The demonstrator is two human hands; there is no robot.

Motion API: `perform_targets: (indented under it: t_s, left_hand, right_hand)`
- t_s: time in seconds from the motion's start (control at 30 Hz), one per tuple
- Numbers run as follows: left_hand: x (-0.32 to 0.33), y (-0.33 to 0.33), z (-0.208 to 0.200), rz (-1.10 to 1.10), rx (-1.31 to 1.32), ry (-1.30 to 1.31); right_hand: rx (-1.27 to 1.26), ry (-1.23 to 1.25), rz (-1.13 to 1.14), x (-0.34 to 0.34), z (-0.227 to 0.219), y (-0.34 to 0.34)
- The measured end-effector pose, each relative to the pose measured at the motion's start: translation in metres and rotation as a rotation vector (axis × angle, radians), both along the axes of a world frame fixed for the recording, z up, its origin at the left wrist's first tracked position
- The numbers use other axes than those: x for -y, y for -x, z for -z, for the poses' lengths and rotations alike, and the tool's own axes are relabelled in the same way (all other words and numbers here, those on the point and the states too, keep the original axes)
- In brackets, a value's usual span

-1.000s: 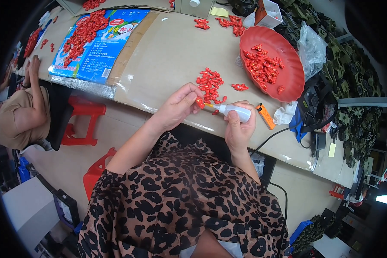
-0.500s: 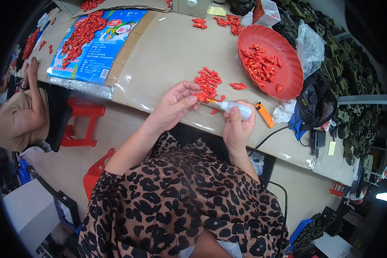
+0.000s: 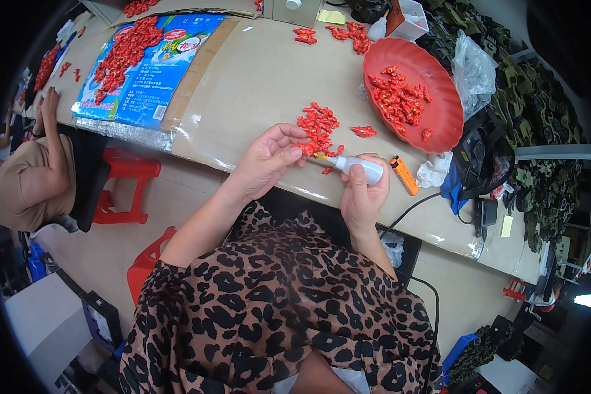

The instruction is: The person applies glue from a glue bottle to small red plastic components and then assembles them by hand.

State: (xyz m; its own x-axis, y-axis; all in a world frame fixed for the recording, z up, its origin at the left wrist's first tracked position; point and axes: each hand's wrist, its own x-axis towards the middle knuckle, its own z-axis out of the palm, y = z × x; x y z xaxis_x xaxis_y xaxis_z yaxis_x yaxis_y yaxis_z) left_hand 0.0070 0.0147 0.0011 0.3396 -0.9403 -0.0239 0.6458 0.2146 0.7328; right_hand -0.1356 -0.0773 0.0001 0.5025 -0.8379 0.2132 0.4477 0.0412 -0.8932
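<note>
My left hand (image 3: 269, 157) pinches a small red plastic piece (image 3: 305, 151) between thumb and fingers, close to the table's front edge. In my right hand (image 3: 364, 194) is a white squeeze bottle (image 3: 363, 169) with a thin yellowish nozzle, held tilted with its tip against or very near that red piece. The exact contact point is too small to make out. Just beyond both hands lies a loose pile of similar red pieces (image 3: 319, 123). A few more red pieces (image 3: 364, 132) lie to the right of the pile.
A red scalloped bowl (image 3: 448, 88) holding more pieces stands at the right. Near it are an orange lighter-like box (image 3: 404, 176), crumpled tissue (image 3: 433, 171) and a black cable (image 3: 410, 207). Blue printed cardboard (image 3: 171, 72) bears red pieces at left. Another person (image 3: 36, 171) sits far left.
The bottle in my right hand has shifted very slightly. My left hand stays in place with the red piece.
</note>
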Motion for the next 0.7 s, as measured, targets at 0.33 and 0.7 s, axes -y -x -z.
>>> perform_targets:
  t_s: [0.33, 0.7]
  left_hand:
    - [0.0002, 0.0003, 0.0, 0.007, -0.006, 0.011]
    - [0.0005, 0.0012, 0.0002, -0.029, 0.019, 0.014]
  right_hand:
    - [0.007, -0.005, -0.004, 0.0004, -0.0016, -0.0009]
    - [-0.037, 0.006, 0.043, -0.0035, -0.0029, -0.0026]
